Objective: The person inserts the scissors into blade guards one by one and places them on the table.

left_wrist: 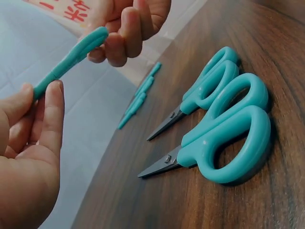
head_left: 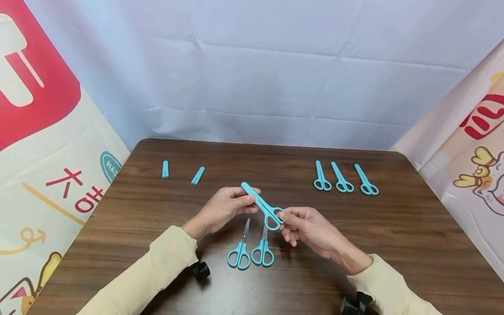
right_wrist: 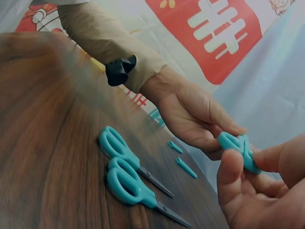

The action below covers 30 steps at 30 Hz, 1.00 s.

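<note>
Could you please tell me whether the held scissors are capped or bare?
Capped: a blue cover encloses the blade end of the held scissors; no metal shows.

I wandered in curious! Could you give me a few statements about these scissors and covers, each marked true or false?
1. Three loose covers lie on the left side of the table. False: there are two loose covers.
2. Three covered scissors lie on the right side. True.
3. The left-hand grip has the held scissors by the handles. False: it has the covered end.
4. The right-hand grip is at the handles. True.
5. Both bare-bladed scissors point toward the person. False: their tips point away.
</note>
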Available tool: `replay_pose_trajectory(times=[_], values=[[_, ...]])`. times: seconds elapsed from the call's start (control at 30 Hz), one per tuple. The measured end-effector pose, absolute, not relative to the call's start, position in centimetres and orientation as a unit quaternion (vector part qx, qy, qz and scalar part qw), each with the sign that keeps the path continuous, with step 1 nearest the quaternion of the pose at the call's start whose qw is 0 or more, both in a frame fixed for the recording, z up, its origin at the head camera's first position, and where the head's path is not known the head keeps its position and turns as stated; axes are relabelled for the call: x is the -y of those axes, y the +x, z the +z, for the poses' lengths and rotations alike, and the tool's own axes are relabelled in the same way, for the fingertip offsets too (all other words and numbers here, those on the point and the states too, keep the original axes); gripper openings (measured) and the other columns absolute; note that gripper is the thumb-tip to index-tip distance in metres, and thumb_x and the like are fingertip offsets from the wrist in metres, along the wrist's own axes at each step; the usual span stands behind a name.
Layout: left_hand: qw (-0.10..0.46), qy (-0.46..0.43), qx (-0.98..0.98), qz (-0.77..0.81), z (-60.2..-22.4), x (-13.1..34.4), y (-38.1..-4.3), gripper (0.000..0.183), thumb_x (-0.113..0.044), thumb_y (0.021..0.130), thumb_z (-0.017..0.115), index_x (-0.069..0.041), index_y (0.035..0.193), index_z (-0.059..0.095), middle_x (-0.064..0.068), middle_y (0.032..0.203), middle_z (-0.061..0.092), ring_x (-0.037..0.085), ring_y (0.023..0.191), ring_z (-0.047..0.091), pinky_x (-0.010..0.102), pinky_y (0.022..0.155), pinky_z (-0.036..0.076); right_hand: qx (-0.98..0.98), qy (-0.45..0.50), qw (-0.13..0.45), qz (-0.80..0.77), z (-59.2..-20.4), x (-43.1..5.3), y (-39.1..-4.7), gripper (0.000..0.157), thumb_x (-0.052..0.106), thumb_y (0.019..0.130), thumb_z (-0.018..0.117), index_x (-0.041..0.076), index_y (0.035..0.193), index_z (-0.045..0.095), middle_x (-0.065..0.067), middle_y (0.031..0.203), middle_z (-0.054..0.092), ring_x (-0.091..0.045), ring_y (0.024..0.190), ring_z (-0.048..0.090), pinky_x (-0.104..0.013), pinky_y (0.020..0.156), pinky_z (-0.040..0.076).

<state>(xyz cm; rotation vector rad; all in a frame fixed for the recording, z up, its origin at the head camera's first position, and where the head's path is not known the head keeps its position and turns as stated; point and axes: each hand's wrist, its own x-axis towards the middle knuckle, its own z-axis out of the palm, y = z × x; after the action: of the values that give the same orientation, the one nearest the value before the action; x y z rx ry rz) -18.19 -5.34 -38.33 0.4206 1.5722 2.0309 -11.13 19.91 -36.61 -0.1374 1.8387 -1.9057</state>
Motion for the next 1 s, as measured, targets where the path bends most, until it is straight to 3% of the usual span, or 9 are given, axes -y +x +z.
replay_pose_trajectory(times=[0.13,0.33,0.67,1.0], values=[[0.276,0.137,-0.589,0.747,-38.4,5.2,-18.3,0.031,-0.005,0.104,0.063,0.01,0.131,0.064,0.02,0.11,0.073,0.02,0.094,0.074,0.039,0.096,0.058,-0.672,-0.051,0.24,-0.698,-37.0,-20.3,-11.4,0.026,0.021,0.108,0.059,-0.004,0.105,0.063,-0.007,0.083,0.063,-0.011,0.065,0.061,-0.022,0.055,0.052],[0.3,0.129,-0.617,0.716,-38.5,5.5,-18.4,0.039,-0.006,0.105,0.06,0.012,0.139,0.055,0.034,0.127,0.061,0.019,0.096,0.071,0.036,0.093,0.059,-0.68,-0.015,0.2,-0.705,-37.7,-21.1,-12.5,0.026,0.017,0.11,0.054,-0.009,0.112,0.058,-0.008,0.084,0.064,-0.011,0.064,0.06,-0.022,0.055,0.052],[0.306,0.11,-0.654,0.683,-38.5,7.7,-18.2,0.04,-0.01,0.107,0.057,0.01,0.142,0.053,0.031,0.131,0.06,0.02,0.098,0.07,0.032,0.089,0.059,-0.728,0.091,0.083,-0.674,-38.4,-24.0,-16.3,0.039,0.015,0.112,0.046,-0.016,0.136,0.05,-0.009,0.089,0.065,-0.008,0.067,0.06,-0.021,0.057,0.054],[0.286,0.079,-0.669,0.682,-38.6,11.0,-17.8,0.042,-0.013,0.108,0.056,0.009,0.144,0.051,0.029,0.134,0.059,0.023,0.105,0.069,0.032,0.091,0.058,-0.752,0.159,0.047,-0.638,-39.8,-24.8,-20.2,0.04,0.018,0.112,0.046,-0.012,0.138,0.054,-0.013,0.092,0.068,-0.009,0.064,0.064,-0.022,0.059,0.057]])
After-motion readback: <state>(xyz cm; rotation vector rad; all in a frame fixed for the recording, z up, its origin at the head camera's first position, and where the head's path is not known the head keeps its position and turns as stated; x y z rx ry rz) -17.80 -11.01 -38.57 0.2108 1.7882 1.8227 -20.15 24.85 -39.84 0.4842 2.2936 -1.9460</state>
